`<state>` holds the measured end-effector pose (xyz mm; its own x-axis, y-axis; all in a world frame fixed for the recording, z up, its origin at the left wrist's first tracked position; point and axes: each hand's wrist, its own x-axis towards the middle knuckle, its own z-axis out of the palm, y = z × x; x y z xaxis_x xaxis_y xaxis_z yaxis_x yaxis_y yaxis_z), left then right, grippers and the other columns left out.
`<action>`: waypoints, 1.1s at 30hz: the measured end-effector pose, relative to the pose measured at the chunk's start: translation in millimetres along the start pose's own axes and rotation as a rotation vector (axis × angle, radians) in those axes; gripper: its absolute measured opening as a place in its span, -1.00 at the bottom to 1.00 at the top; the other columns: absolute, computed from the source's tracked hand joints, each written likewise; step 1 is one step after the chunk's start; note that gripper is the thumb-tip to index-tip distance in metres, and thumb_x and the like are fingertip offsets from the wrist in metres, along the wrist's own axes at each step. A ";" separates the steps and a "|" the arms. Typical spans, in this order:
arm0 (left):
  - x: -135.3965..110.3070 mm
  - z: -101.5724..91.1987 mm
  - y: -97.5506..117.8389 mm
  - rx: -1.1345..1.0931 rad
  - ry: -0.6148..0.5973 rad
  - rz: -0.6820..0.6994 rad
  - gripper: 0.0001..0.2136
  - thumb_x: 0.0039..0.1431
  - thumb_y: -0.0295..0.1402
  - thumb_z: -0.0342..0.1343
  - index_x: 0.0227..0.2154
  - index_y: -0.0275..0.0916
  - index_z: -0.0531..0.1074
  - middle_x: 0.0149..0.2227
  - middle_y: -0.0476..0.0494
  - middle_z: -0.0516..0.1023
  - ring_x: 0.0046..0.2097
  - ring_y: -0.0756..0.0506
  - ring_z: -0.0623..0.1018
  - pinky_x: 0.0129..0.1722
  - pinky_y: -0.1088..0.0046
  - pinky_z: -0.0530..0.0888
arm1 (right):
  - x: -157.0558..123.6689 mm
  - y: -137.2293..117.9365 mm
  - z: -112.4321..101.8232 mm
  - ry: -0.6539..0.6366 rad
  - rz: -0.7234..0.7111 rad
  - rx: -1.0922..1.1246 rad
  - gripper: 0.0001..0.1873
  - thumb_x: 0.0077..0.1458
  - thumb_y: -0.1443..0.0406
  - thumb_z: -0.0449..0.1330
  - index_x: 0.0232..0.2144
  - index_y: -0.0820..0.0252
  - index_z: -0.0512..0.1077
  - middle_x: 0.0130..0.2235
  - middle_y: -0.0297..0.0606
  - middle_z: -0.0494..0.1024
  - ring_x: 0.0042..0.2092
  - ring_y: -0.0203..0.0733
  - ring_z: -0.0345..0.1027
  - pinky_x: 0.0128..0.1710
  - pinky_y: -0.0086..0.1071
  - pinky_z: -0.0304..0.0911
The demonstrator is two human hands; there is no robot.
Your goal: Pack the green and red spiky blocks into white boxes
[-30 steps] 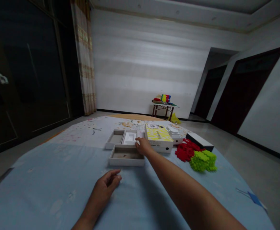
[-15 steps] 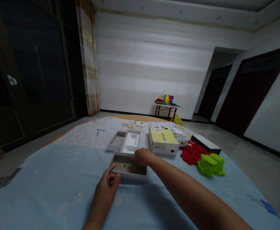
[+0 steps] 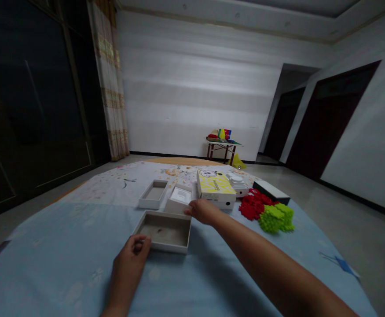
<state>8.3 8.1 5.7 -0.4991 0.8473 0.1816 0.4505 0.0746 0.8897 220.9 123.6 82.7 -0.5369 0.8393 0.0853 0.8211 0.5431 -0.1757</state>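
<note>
head view: left hand (image 3: 129, 255) fingers pinch the open box (image 3: 163, 225) near rim, its long axis running left-right.

Our right hand (image 3: 203, 210) covers the near right corner of the white insert (image 3: 180, 199). At three o'clock, the yellow box (image 3: 214, 184) hides part of a white item (image 3: 238, 181); its print is unreadable.

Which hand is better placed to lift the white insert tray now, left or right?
Right. The right hand already touches the white insert tray, which is tilted up on its near side. The left hand grips the near rim of the open box.
</note>
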 end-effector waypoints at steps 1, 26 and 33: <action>0.9 -1.6 -0.5 0.010 0.023 -0.001 -0.62 -0.14 0.03 0.02 -0.42 -0.20 0.38 -0.51 -0.09 0.52 -0.39 -0.13 0.52 -0.37 0.41 0.41 | -6.9 5.8 -2.0 0.018 0.008 0.017 -0.65 0.11 0.11 0.00 -0.33 0.22 0.46 -0.31 -0.10 0.54 -0.25 -0.10 0.42 -0.34 -0.40 0.19; 9.0 -0.2 -5.8 -0.220 -0.011 -0.106 -0.33 -0.12 -0.07 0.10 0.07 -0.22 0.12 -0.32 -0.13 0.47 -0.32 -0.12 0.55 -0.37 0.36 0.51 | -159.4 127.5 19.2 0.144 -0.006 0.552 -0.63 -0.16 0.57 -0.01 -0.34 0.23 0.47 -0.22 -0.27 0.54 -0.19 -0.26 0.40 -0.19 -0.43 0.24; -8.7 10.7 21.6 0.042 -0.089 0.116 -0.42 -0.11 0.00 0.05 -0.04 -0.21 0.28 -0.24 -0.20 0.51 -0.23 -0.19 0.53 -0.27 0.28 0.50 | -142.3 97.2 -6.4 0.306 -0.024 0.408 -0.61 -0.04 0.48 0.02 -0.17 0.15 0.45 -0.12 -0.24 0.51 -0.06 -0.21 0.33 -0.02 -0.33 0.16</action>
<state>30.2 7.9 18.9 -0.3756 0.8945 0.2425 0.5324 -0.0060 0.8465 378.3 57.1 59.8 -0.4233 0.8284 0.3668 0.6335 0.5601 -0.5338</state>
